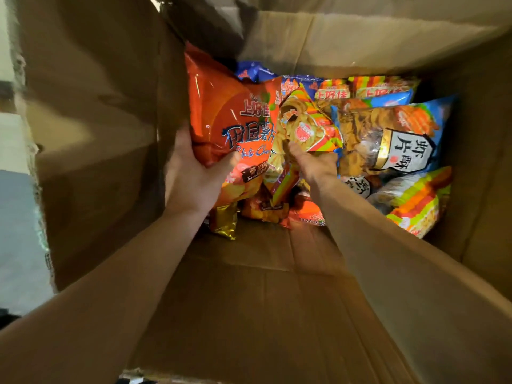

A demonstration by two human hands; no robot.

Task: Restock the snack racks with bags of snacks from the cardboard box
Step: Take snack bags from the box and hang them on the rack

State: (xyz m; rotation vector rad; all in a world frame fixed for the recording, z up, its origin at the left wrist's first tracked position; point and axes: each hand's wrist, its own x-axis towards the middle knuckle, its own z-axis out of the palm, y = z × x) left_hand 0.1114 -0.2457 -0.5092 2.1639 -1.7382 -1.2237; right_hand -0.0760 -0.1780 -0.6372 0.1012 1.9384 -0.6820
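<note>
Glossy orange chip bag (227, 112) — crinkled

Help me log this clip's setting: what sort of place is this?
Hard to tell: the view is almost all the inside of a cardboard box full of snack bags, such as the orange chip bag. Probably a shop or stockroom; no racks show.

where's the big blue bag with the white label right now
In the head view the blue bag lies inside the cardboard box, right of centre, just right of the striped bag that the right hand pinches.
</note>
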